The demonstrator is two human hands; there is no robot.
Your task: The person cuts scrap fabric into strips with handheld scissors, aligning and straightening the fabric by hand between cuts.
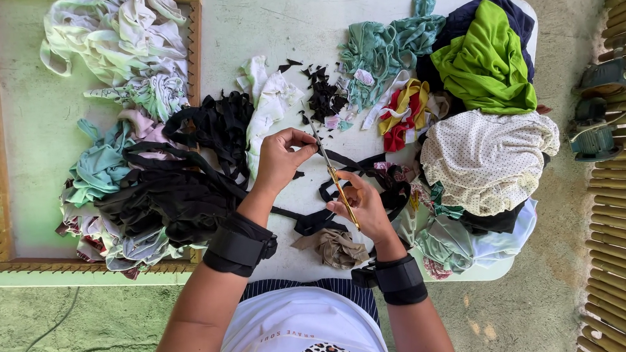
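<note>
over the white table [277,35], just above the person's lap, the right hand [361,205] is holding scissors [333,173], fingers closed round the yellow handles. the blades are pointing away and slightly left, their long axis running from the right palm up toward the left hand [280,160]. the left hand is pinching a black strip [308,219] between thumb and fingertips, right beside the blade tips; whether the blades are apart i cannot tell. the strip is trailing down toward the body, between both wrists. a black pile [184,175] is lying to the left, a green cloth [485,60] well apart at the far right.
</note>
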